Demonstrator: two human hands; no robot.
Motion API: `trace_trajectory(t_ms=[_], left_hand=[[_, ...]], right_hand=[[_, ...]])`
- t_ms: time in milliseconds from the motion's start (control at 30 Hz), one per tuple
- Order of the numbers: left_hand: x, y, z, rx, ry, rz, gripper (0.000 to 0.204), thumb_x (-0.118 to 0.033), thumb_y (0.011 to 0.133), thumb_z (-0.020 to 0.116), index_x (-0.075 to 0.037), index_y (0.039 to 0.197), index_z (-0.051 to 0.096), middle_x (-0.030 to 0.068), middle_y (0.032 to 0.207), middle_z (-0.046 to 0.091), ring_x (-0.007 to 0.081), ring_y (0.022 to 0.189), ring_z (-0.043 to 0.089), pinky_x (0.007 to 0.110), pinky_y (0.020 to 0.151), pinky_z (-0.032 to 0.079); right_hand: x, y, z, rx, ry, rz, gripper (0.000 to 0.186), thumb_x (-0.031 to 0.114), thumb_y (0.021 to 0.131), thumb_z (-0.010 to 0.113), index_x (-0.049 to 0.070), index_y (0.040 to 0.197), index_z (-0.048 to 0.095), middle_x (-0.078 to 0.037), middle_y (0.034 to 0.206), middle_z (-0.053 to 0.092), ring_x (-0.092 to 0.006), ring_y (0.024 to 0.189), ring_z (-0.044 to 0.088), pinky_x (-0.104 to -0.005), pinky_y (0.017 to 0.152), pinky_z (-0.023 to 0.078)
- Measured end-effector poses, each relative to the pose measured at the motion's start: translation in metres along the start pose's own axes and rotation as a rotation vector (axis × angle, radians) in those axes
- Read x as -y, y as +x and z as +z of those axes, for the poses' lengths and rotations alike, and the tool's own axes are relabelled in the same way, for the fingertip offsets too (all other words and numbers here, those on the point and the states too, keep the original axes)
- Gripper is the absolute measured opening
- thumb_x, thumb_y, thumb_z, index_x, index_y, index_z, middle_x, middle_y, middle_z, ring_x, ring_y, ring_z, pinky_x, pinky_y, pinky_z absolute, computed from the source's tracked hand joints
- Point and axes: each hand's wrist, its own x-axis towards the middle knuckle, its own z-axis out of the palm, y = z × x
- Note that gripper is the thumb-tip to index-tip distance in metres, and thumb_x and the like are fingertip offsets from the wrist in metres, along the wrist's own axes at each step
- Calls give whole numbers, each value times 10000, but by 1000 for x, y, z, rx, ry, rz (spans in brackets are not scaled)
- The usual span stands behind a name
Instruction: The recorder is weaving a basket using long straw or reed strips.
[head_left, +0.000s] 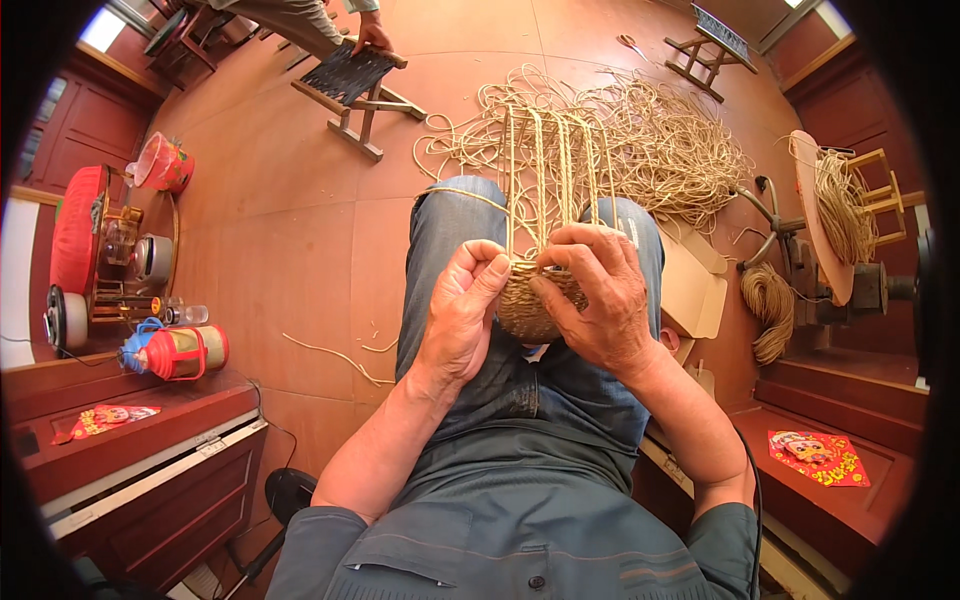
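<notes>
Between my knees is a rounded piece of straw weaving, tightly worked at its near end. Several taut straw cords run away from it over the gap between my legs. My left hand is closed, thumb and forefinger pinching the left edge where the weaving meets the cords. Curled over the right side, my right hand grips the weaving with thumb and fingers, partly hiding it. A loose strand crosses my left knee toward the cords.
A big tangle of straw cord lies on the floor ahead, with scissors beyond. Another person's hand rests on a folding stool. At right are a cardboard box and a cord coil; at left, a red thermos.
</notes>
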Motion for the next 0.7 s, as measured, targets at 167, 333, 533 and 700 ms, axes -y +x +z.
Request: trace_trajectory(t_ms=[167,333,533,700], left_hand=[[4,1,-2,56,-67,10,157,-185,1133,639,-124,1274,606,5,1179,688,114,1103,658,309,1014,523],[6,1,-5,67,-89,2,178,-179,1131,640,-125,1298,606,6,1183,684,123,1115,657,312,1017,522],[5,2,-6,55,-75,-7,190,-190,1125,654,-127,1298,607,7,1156,693,127,1101,667,321,1008,532],[0,0,-3,15,-9,1,186,-176,1123,661,-112,1292,615,-12,1136,688,85,1049,650,275,959,532]], right_hand=[[6,2,0,8,-18,23,259,100,845,864,114,1071,738,-55,1156,694,-294,1086,652,-428,967,491],[11,4,0,4,-27,40,231,105,837,869,116,1032,747,-49,1138,698,-288,1069,656,-433,957,492],[16,10,-3,52,-4,119,171,134,859,833,98,992,732,-56,1121,687,-289,1072,648,-431,959,480],[14,15,-2,134,-11,99,121,129,914,746,72,1010,700,-75,1156,656,-283,1115,629,-419,977,465]])
